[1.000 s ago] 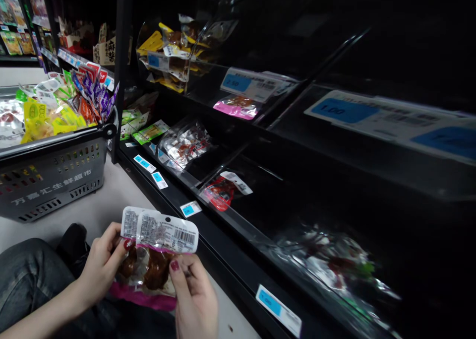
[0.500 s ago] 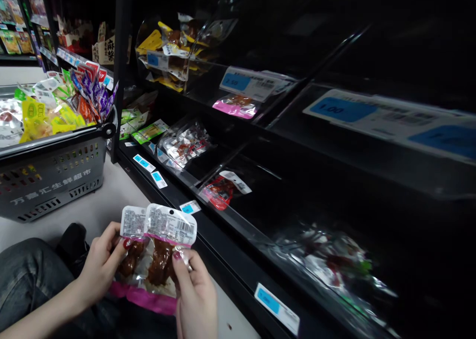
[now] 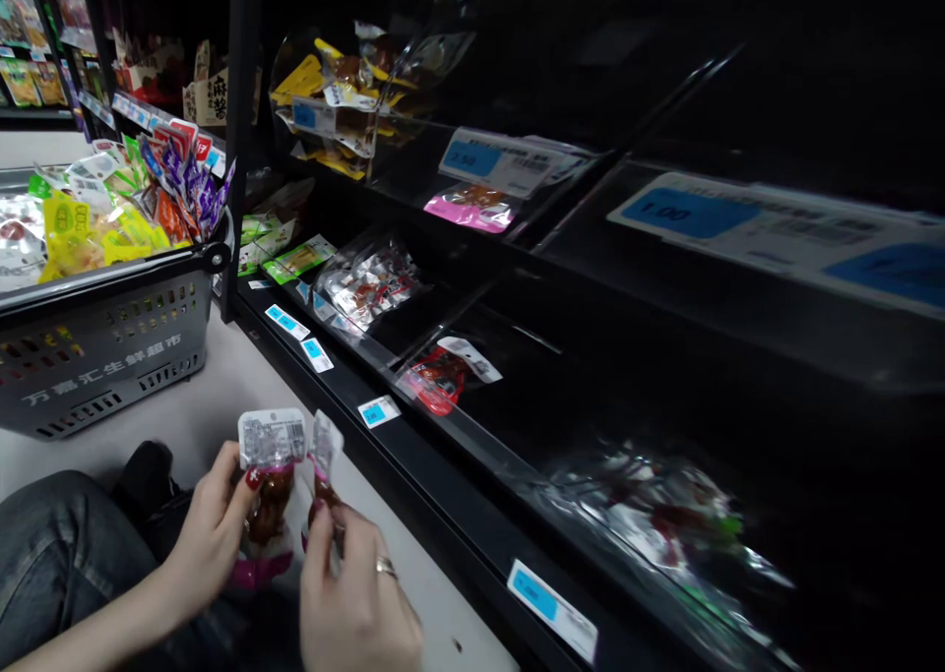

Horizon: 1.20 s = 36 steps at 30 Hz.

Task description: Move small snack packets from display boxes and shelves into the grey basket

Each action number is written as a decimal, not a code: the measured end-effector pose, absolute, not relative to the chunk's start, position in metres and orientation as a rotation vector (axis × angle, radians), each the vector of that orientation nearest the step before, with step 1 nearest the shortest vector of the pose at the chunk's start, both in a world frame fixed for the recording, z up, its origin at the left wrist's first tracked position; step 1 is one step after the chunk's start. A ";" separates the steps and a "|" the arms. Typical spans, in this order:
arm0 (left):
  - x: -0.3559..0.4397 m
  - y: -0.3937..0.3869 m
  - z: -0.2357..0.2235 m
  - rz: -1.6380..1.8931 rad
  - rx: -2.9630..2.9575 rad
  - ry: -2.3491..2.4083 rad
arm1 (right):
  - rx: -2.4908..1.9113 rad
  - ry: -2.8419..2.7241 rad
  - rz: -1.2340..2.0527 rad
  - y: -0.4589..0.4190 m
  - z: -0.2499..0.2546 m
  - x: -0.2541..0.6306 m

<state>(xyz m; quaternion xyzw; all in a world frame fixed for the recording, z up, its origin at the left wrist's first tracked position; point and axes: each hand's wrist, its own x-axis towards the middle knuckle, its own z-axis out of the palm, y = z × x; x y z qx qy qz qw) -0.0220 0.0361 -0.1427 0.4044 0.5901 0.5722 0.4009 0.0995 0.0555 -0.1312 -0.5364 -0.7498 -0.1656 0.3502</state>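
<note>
My left hand [image 3: 207, 534] is closed on a clear snack packet [image 3: 270, 475] with a white label, brown pieces inside and a pink bottom edge. My right hand [image 3: 354, 603], a ring on one finger, pinches a second packet of the same kind [image 3: 323, 456], turned edge-on to me. Both packets are held low in front of me, close together, above my lap in dark jeans [image 3: 51, 554]. They sit just left of the black shelf's bottom edge.
A grey shopping basket [image 3: 103, 337] full of colourful snack packs stands on the floor at the left. Black shelves [image 3: 517, 377] to the right hold bins of packets behind clear fronts, with blue price tags [image 3: 552, 613] along the edges. One matching pink packet [image 3: 469, 210] lies higher up.
The two packets lay overlapped and flat a second ago. My right hand has pulled its packet off the other and turned it edge-on, and the hand has rolled so its back faces me.
</note>
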 end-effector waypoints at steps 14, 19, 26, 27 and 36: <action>-0.017 0.048 -0.150 1.584 0.383 0.936 | -1.005 -2.070 -0.045 0.046 -0.134 0.085; -0.015 0.048 -0.155 1.608 0.429 0.884 | -1.280 -1.785 0.499 0.071 -0.127 0.109; -0.018 0.040 -0.160 1.517 0.585 0.876 | -1.351 -1.663 1.231 0.081 -0.136 0.113; -0.019 0.040 -0.159 1.505 0.595 0.873 | -1.337 -1.698 1.187 0.081 -0.137 0.110; -0.015 0.057 -0.135 1.731 0.618 0.866 | -1.417 -1.447 1.296 0.096 -0.156 0.111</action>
